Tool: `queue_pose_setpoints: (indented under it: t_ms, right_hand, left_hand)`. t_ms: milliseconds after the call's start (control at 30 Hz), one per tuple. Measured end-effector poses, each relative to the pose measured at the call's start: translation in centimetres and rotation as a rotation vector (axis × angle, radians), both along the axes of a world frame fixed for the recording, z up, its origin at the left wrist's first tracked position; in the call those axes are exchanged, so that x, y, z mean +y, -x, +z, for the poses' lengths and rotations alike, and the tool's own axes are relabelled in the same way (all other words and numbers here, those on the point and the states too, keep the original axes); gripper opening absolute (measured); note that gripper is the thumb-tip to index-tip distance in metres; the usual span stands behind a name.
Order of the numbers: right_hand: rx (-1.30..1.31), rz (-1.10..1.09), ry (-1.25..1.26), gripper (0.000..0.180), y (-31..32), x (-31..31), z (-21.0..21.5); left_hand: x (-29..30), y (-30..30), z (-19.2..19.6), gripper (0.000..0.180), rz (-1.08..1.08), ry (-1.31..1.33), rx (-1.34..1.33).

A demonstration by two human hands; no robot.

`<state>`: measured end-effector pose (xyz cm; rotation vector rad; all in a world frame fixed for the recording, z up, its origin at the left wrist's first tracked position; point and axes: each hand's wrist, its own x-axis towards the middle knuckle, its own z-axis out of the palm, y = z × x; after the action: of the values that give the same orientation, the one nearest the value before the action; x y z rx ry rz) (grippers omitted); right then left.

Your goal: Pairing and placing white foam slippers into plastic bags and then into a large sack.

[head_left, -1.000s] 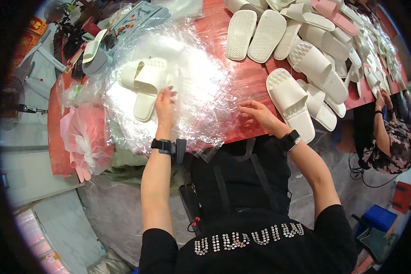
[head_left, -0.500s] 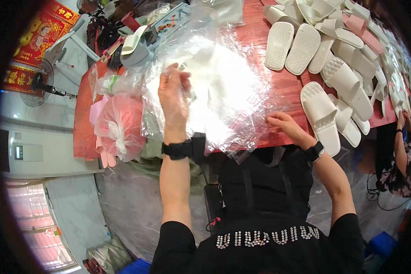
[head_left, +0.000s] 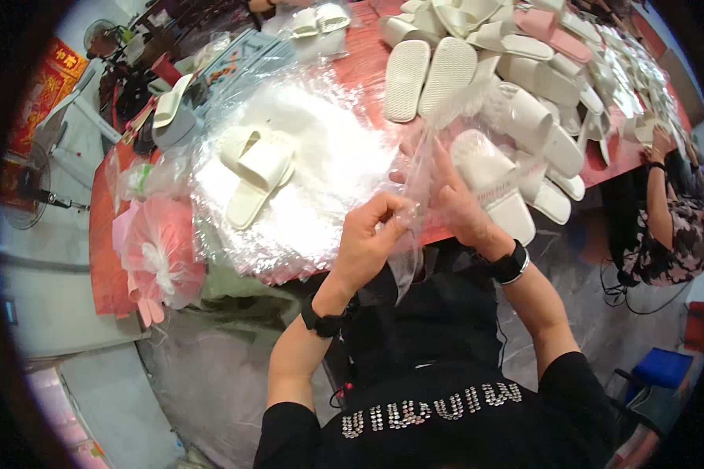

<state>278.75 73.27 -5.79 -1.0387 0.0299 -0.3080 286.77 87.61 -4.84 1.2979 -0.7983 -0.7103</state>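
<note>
A moment ago my hands lay apart on the pile of bags; now both are lifted close to my chest, so one clear plastic bag (head_left: 426, 168) is taken off and I judge I am opening its mouth. My left hand (head_left: 370, 238) pinches its near edge with closed fingers, and my right hand (head_left: 455, 199) holds it just beside. Farther left, the stack of clear bags (head_left: 321, 176) carries a pair of white slippers (head_left: 254, 168).

L hand (head_left: 368, 242) + R hand (head_left: 454, 199) off stack | now lifting clear bag (head_left: 438, 141) together
</note>
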Motion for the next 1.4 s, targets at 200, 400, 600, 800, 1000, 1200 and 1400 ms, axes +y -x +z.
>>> queue_pose_setpoints:
  t_ms: [200,400,600,800,1000,1200,1400]
  right_hand:
    - [0.117,-0.209,0.653,0.077,1.2,0.8,0.7]
    - [0.235,-0.208,1.190,0.032,0.2,0.4,-2.8]
    - [0.366,-0.172,0.605,0.026,-0.5,-2.5,-5.4]
    - [0.507,-0.276,1.194,0.038,-0.7,-1.6,-3.7]
    - [-0.143,-0.026,1.384,0.010,-1.7,2.7,-10.1]
    - [0.111,0.090,1.713,0.010,-0.8,2.2,-7.8]
    - [0.029,0.100,1.674,0.014,-1.0,3.7,-5.6]
  left_hand:
    - [0.0,3.4,-3.6,0.018,0.012,-0.227,-0.201]
    - [-0.3,4.4,-7.8,0.022,-0.025,-0.068,0.785]
    - [2.4,1.6,-9.3,0.020,0.131,0.007,0.870]
    - [3.4,0.9,-6.2,0.030,0.577,-0.153,-0.343]
    - [3.2,1.6,-2.0,0.048,0.080,-0.187,-1.368]
    - [5.1,-0.1,-6.8,0.053,-0.044,-0.531,-1.031]
    - [5.1,-1.3,-9.9,0.014,0.073,-0.615,-0.845]
